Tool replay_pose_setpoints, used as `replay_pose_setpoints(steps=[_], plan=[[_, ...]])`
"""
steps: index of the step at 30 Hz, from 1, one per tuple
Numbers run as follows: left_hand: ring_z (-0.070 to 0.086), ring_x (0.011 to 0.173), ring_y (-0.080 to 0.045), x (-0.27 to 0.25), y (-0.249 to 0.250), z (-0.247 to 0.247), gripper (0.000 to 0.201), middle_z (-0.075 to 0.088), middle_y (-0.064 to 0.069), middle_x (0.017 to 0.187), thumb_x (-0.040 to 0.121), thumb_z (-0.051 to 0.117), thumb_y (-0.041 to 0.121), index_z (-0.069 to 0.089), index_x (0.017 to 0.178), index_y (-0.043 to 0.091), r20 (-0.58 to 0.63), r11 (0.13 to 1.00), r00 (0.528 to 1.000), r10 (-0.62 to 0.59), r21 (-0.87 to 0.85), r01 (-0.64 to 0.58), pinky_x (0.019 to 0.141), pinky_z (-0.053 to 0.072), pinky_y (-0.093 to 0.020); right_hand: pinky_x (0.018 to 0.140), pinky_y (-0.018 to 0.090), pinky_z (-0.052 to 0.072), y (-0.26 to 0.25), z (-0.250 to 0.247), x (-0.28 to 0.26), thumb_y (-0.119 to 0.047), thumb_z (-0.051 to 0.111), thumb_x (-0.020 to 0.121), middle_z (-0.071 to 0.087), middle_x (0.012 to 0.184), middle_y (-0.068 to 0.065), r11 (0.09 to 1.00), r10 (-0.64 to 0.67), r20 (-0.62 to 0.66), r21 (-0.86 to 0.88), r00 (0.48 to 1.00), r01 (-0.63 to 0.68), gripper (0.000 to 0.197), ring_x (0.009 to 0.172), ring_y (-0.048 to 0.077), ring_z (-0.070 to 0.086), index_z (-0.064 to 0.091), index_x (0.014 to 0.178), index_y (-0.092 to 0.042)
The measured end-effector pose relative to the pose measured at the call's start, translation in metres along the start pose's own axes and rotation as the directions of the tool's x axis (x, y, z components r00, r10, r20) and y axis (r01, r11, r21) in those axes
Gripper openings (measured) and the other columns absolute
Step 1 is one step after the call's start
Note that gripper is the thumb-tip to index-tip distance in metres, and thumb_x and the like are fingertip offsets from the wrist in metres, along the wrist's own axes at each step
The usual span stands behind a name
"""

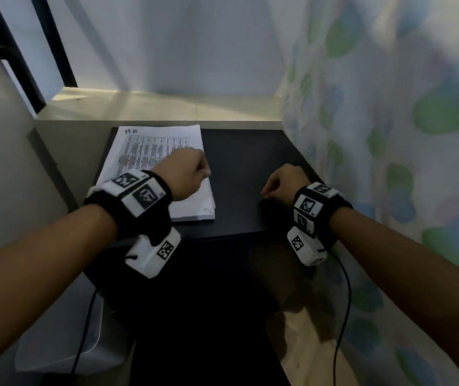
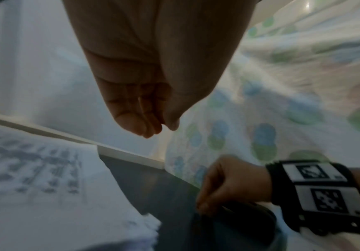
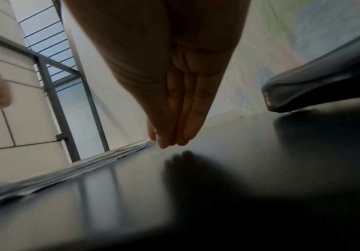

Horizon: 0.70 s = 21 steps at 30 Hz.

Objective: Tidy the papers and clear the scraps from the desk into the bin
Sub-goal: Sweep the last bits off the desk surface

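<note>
— Where are your hands now?

— My left hand is above the right edge of the stack of papers. Its fingers are loosely bent, thumb tip near the fingertips, and it holds nothing. My right hand is low over the bare part of the black desk; the fingers are together and point down to the surface, also with nothing in them.

— And the papers?

— They lie as one pile on the left half of the desk, printed side up. A dark stapler sits on the desk to the right of my right hand, near the flowered curtain.
</note>
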<state>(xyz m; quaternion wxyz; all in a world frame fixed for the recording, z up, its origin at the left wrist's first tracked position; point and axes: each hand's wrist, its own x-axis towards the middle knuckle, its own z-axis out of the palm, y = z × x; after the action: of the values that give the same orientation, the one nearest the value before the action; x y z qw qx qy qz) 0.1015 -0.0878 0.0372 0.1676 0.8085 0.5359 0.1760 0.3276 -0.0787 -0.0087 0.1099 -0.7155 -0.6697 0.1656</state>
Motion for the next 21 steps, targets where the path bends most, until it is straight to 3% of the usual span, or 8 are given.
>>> replay_pose_setpoints(steps=[2, 6, 12, 15, 21], plan=[[0.059, 0.107, -0.030, 0.007, 0.015, 0.019, 0.024, 0.066, -0.015, 0.115, 0.094, 0.049, 0.015, 0.066, 0.103, 0.000, 0.059, 0.999, 0.998, 0.036, 0.012, -0.037, 0.090, 0.043, -0.031, 0.082, 0.014, 0.042, -0.001, 0.000, 0.003, -0.014, 0.074, 0.077, 0.075, 0.098, 0.008, 0.998, -0.049, 0.045, -0.041, 0.998, 0.051, 0.015, 0.095, 0.017, 0.068, 0.077, 0.090, -0.008], [0.059, 0.111, -0.030, 0.012, 0.025, 0.041, 0.025, 0.066, -0.017, 0.115, 0.094, 0.050, 0.014, 0.066, 0.105, -0.001, 0.128, 0.999, 0.991, 0.039, 0.017, -0.042, 0.090, 0.043, -0.029, 0.085, 0.013, 0.043, 0.000, 0.001, 0.008, -0.016, 0.074, 0.077, 0.076, 0.098, 0.005, 0.994, -0.085, 0.065, -0.059, 0.994, 0.089, 0.015, 0.095, 0.015, 0.068, 0.077, 0.091, -0.010], [0.059, 0.110, -0.030, 0.012, 0.012, 0.047, 0.025, 0.066, -0.016, 0.116, 0.094, 0.049, 0.014, 0.066, 0.105, -0.001, 0.134, 1.000, 0.991, -0.021, 0.018, 0.019, 0.090, 0.043, -0.030, 0.098, 0.029, 0.048, -0.005, 0.004, 0.013, -0.015, 0.071, 0.079, 0.074, 0.102, 0.007, 0.975, -0.138, 0.094, -0.161, 0.986, 0.152, 0.014, 0.099, 0.023, 0.067, 0.077, 0.091, -0.012], [0.058, 0.112, -0.029, 0.010, 0.007, 0.048, 0.025, 0.065, -0.015, 0.118, 0.094, 0.048, 0.014, 0.066, 0.105, 0.000, 0.145, 0.999, 0.988, -0.049, 0.015, 0.047, 0.092, 0.043, -0.030, 0.096, 0.035, 0.050, -0.011, 0.009, 0.011, -0.009, 0.064, 0.083, 0.071, 0.108, 0.012, 0.959, -0.135, 0.084, -0.240, 0.987, 0.151, 0.016, 0.102, 0.030, 0.064, 0.075, 0.095, -0.010], [0.057, 0.113, -0.029, 0.002, 0.009, 0.041, 0.025, 0.066, -0.016, 0.116, 0.094, 0.049, 0.014, 0.066, 0.104, -0.001, 0.123, 0.999, 0.991, -0.047, 0.019, 0.045, 0.093, 0.042, -0.030, 0.084, 0.037, 0.048, -0.019, 0.023, -0.001, -0.001, 0.053, 0.085, 0.062, 0.114, 0.019, 0.898, -0.148, 0.107, -0.401, 0.983, 0.179, 0.022, 0.105, 0.036, 0.058, 0.060, 0.105, 0.000]])
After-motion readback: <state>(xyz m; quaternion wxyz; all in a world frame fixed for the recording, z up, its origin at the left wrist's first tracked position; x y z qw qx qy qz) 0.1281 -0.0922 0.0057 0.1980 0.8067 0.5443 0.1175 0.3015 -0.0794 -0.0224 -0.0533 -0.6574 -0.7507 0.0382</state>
